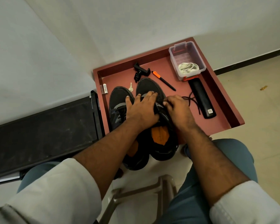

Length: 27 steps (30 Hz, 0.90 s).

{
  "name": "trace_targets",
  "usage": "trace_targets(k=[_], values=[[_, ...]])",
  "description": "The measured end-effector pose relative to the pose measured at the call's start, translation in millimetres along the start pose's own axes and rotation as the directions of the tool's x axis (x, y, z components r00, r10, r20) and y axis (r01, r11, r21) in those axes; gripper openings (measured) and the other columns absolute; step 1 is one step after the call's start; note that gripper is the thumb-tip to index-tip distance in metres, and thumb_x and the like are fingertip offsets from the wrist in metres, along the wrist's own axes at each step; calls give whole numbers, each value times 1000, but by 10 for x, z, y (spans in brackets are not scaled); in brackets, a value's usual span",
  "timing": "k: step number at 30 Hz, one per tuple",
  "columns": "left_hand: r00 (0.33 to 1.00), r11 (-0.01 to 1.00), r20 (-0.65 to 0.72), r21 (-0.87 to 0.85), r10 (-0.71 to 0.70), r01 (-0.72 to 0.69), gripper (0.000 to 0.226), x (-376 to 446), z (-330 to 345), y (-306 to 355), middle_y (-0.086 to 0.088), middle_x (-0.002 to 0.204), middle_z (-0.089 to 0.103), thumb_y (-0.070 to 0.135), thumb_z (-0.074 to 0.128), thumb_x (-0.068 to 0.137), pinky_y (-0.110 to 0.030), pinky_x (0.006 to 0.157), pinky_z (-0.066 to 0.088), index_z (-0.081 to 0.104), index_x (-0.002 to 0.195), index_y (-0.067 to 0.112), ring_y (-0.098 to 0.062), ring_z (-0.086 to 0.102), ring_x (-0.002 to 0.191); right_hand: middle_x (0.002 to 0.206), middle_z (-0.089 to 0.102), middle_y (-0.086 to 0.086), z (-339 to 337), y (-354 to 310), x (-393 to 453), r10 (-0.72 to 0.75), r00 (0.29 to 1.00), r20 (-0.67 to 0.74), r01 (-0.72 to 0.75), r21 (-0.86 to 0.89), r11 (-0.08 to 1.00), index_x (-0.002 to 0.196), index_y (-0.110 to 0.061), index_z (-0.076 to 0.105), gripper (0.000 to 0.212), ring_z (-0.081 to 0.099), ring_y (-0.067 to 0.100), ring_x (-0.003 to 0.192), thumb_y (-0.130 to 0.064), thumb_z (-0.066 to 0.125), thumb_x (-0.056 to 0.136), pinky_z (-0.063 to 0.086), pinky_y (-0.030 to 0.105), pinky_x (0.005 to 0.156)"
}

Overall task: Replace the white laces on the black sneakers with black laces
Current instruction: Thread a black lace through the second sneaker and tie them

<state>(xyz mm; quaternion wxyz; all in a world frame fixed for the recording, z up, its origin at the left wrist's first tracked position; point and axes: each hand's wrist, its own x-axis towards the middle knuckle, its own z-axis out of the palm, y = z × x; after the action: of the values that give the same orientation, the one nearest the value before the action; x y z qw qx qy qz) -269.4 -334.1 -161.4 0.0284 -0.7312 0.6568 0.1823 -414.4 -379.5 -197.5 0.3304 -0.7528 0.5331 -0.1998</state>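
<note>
**On the red tray: black lacing under way**

On the red tray, the right sneaker is steadied by the flat left hand. A black lace seems pinched by the curled right hand. White laces lie binned. Threading the next eyelet is judged next.

Two black sneakers side by side; white laces seemingly boxed.

Left grip flat, right grip curled.
</note>
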Motion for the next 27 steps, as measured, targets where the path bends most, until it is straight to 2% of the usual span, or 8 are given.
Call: trace_targets(k=[5,9,11,15,19,23,25,27], values=[[999,999,38,41,-15,13,82,34,-27,81,7,162,18,63,48,86,-65,113,3,16,154,29,-31,24,145,105,63,5,-189,161,0,54,986,-160,-83,-182,980,111,-13,70,22,50,18,99,-22,55,97,38,26,80],[998,999,60,41,-14,12,89,0,-20,167,1,163,14,65,49,85,-58,113,17,13,155,23,-37,25,141,131,48,3,-321,57,-234,186,961,-205,-178,56,982,124,-16,62,30,55,18,112,-24,60,95,46,28,85],[998,998,66,-61,-8,12,92,-43,-39,163,-1,164,10,61,54,85,-54,113,23,8,156,25,-39,21,144,138,41,-3,-494,-17,-469,219,968,-122,-188,227,956,142,-24,44,52,53,11,112,-28,63,94,47,27,87],[996,937,-67,-348,-51,25,86,-350,-72,211,-8,160,20,49,62,84,-50,110,35,21,154,23,-32,31,141,107,60,-8,-621,-132,-1060,270,948,167,-308,274,911,149,-34,30,72,61,10,94,-30,70,88,55,33,80],[973,687,-152,-727,-176,11,49,-867,19,359,-4,130,54,34,65,88,-35,101,46,55,133,17,-20,53,118,95,71,2,-493,-49,-1081,283,959,30,-282,-30,959,119,-20,64,25,67,19,85,-21,60,94,57,41,81],[941,188,145,-960,-305,209,19,-1198,-31,480,-3,88,62,17,61,95,-19,54,46,63,114,16,-13,58,68,92,67,4,-445,-165,-1058,278,960,15,-270,-196,943,91,-16,65,11,63,24,86,-19,55,95,52,38,76],[919,100,233,-956,-318,277,19,-1293,-82,488,-3,81,60,16,58,97,-21,40,39,62,115,17,-10,52,51,101,62,5,-442,-262,-1091,275,961,21,-255,-314,915,100,-15,63,15,59,26,94,-21,50,96,51,45,84],[921,76,251,-955,-298,285,29,-1340,-130,480,-5,95,64,12,55,97,-20,36,38,57,126,17,-11,53,50,101,62,4,-456,-390,-1122,330,944,-5,-323,-218,921,102,-20,59,14,59,26,95,-24,46,97,49,48,88]])
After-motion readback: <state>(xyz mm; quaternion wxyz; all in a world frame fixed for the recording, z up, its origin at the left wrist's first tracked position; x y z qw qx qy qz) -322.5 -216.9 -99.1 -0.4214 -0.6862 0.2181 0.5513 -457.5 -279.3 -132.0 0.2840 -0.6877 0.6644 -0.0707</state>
